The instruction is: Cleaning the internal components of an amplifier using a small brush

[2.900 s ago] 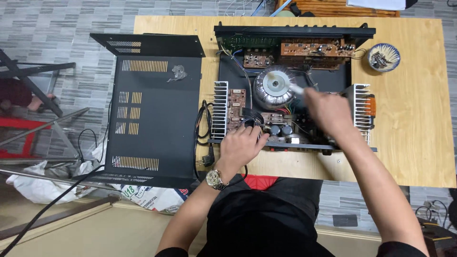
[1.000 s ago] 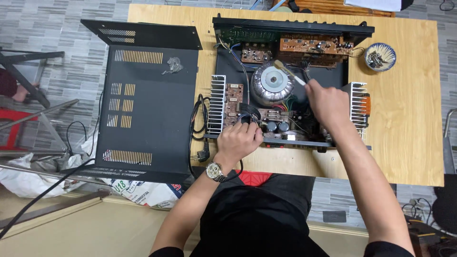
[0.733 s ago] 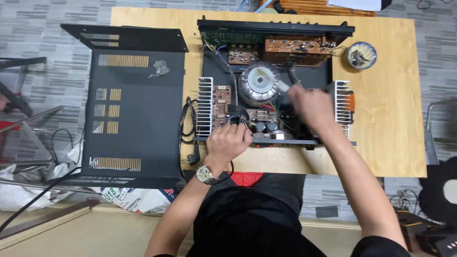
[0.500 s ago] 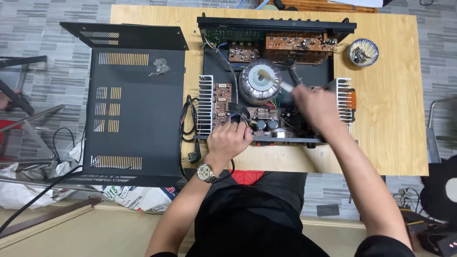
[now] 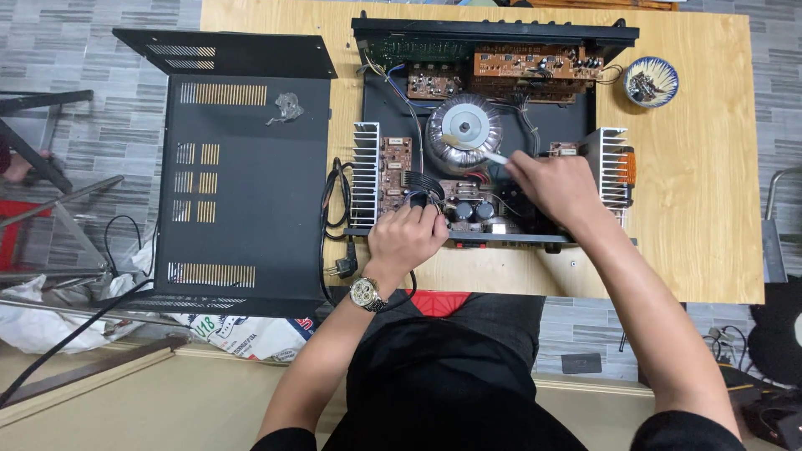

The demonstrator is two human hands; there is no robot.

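Amplifier chassis (image 5: 493, 38), black, lid off, is lying flat on a wooden table (image 5: 710, 184), its rear panel along the far edge and its front edge nearest the person. Right hand (image 5: 555, 185) is hovering over the right half of the interior, fingers curled around the handle of a pale slender tool (image 5: 476, 149) that looks like a small brush, its tip resting on the round toroidal transformer (image 5: 464, 134) at the centre. Left hand (image 5: 408, 238), with a wristwatch (image 5: 366, 293) on the wrist, is gripping a bundle of dark wires (image 5: 424, 185) at the front of the chassis, fingers closed around them, beside a brown circuit board (image 5: 395, 163) and the left finned heat sink (image 5: 365, 174). A second heat sink (image 5: 611, 167) is standing at the right wall. More brown boards (image 5: 535, 63) are running along the back. A small patterned bowl (image 5: 650, 81) holding small parts is sitting on the table to the right of the chassis. The removed black vented cover (image 5: 242, 175) is lying to the left, overhanging the table, with a crumpled grey scrap (image 5: 288, 107) on it. A black power cord with plug (image 5: 338, 250) is hanging between cover and chassis.
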